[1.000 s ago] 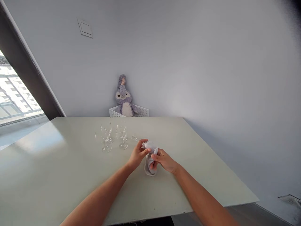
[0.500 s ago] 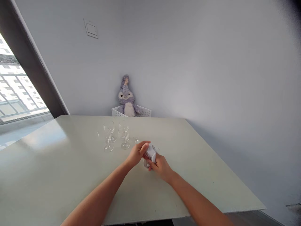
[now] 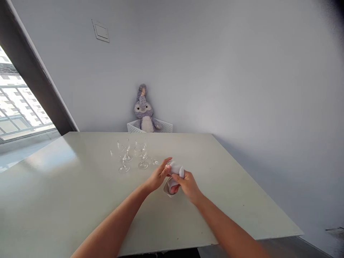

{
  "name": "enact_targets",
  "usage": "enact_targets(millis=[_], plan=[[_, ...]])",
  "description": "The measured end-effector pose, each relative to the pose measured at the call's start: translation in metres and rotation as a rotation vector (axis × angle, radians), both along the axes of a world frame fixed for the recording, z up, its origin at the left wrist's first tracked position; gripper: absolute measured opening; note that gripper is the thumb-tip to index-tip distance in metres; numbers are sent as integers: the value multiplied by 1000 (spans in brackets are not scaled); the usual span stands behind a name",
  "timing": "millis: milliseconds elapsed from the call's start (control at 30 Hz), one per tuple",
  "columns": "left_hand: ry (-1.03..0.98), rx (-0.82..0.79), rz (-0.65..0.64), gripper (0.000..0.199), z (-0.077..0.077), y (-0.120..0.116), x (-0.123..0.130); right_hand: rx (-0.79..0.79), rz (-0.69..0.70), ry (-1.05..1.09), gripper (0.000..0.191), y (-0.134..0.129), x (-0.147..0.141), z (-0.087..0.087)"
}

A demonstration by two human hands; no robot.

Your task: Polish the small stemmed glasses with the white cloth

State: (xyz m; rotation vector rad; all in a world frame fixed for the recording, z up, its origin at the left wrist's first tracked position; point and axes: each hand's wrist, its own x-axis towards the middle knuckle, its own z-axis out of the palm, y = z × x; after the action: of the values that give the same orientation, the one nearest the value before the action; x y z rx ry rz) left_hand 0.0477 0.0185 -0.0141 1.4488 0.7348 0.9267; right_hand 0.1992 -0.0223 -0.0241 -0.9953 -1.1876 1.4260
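My left hand is closed around a clear glass, most of which is covered by a cloth and by my fingers. My right hand grips the white cloth and presses it around the glass. A loose fold of the cloth hangs below my right fingers, just over the table. To the left of my hands, several clear stemmed wine glasses stand upright in a cluster. Just beyond my left fingers is another transparent glass shape, only partly visible.
The pale table reaches to the wall, and its front edge lies under my forearms. Behind its far edge, a purple plush toy sits in a white perforated basket. A window is on the left.
My right hand has shifted slightly right and turned with the cloth, which now covers more of the glass's top. The lower fold hangs wider. The standing glasses stay where they were.
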Motion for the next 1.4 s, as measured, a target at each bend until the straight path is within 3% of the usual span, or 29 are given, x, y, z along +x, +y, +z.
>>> enact_targets(millis=[67, 133, 233, 333, 400, 500, 600, 667, 733, 833, 933, 1000, 1067, 1167, 1267, 1400], plan=[[-76, -24, -101, 53, 2, -3, 1, -83, 14, 157, 33, 3, 3, 3], [-88, -11, -103, 54, 4, -5, 1, -101, 47, 230, 35, 3, 5, 6], [-35, 49, 10, 47, 4, -5, 2, 36, 45, 10, 32, -1, 2, 4], [137, 101, 76, 44, -1, -3, 2, 177, -120, -311, 24, -2, 1, -3], [277, 236, 191, 39, -3, 0, -1, 146, -199, -372, 26, 4, 7, -6], [292, 537, 360, 32, -2, 6, -6, 26, -169, -242, 34, 14, 22, -2], [306, 668, 316, 32, -4, 12, -11, -14, -58, -109, 41, 20, 35, 7], [478, 691, 244, 26, -7, 16, -13, -35, 2, -106, 42, 22, 42, 12], [649, 697, 230, 26, -11, 19, -15, -24, -32, -152, 40, 23, 49, 15], [770, 641, 346, 27, -14, 21, -19, 113, -362, -301, 39, 23, 58, 17], [907, 572, 460, 24, -14, 23, -21, 405, -678, -618, 38, 15, 55, 18], [969, 582, 485, 23, -13, 23, -21, 649, -657, -882, 36, 6, 43, 19], [938, 649, 447, 22, -13, 21, -19, 851, -507, -1109, 40, -1, 27, 18], [757, 804, 273, 20, -14, 17, -15, 962, -298, -1233, 44, -3, 10, 16], [612, 914, 139, 17, -14, 12, -10, 743, -292, -1033, 32, 8, 14, 12], [614, 997, 177, 20, -17, 8, -5, 250, -355, -590, 40, 32, 42, 4]])
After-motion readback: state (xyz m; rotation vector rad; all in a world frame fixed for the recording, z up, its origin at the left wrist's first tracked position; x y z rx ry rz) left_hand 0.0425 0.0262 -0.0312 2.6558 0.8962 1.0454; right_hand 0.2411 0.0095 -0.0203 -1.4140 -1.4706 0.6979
